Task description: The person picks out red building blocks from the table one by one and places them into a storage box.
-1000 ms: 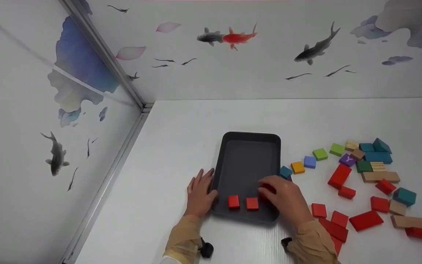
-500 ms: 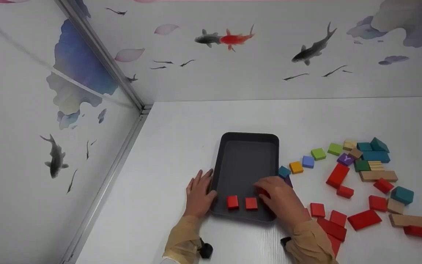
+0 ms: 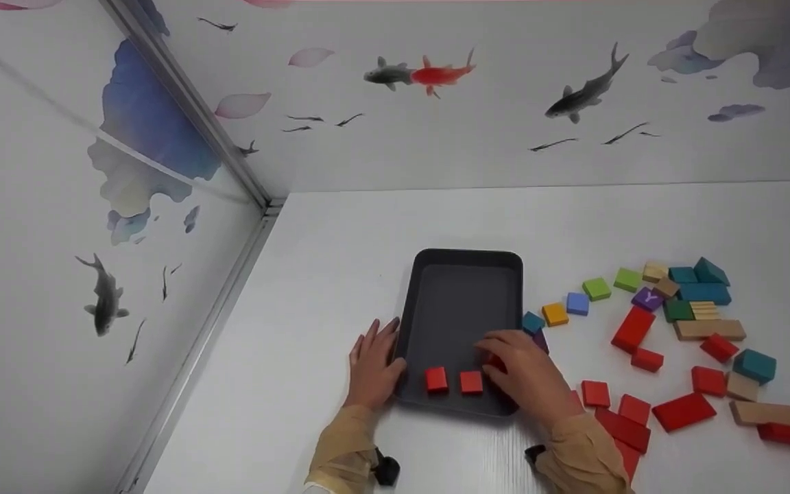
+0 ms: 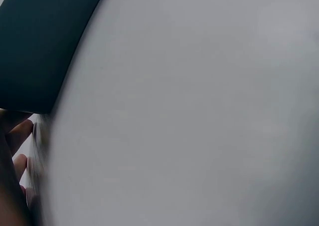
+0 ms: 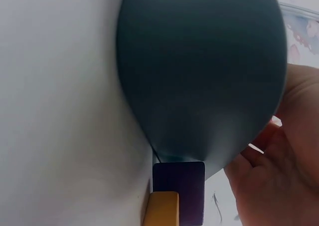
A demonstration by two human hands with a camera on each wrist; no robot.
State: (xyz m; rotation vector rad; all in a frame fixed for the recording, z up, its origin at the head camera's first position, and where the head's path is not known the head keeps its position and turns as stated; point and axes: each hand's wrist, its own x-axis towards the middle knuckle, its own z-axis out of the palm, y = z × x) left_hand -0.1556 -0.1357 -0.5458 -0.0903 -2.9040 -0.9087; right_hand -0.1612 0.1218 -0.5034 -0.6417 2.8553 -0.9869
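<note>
A dark grey rectangular tray (image 3: 463, 302) lies on the white table. Two red blocks sit inside near its front end, one on the left (image 3: 436, 379) and one in the middle (image 3: 471, 382). Fingers fairly straight, my left hand (image 3: 373, 367) rests along the tray's left rim, thumb at the edge. My right hand (image 3: 529, 370) reaches over the right rim and pinches a third red block (image 3: 494, 360), mostly hidden by the fingers. In the right wrist view, the tray's outer wall (image 5: 202, 71) fills the middle, with the right hand (image 5: 279, 171) beside it.
A teal block (image 3: 533, 322) and a dark purple block (image 3: 540, 340) stand by the tray's right side. An orange block (image 3: 555, 314) and a blue block (image 3: 577, 303) lie beyond. Farther right are scattered red, wooden, green and teal blocks. Patterned walls stand behind and left.
The right hand has shifted slightly left over the tray with the red block. The left hand has stayed at the rim, and the two other red blocks have kept their places.
</note>
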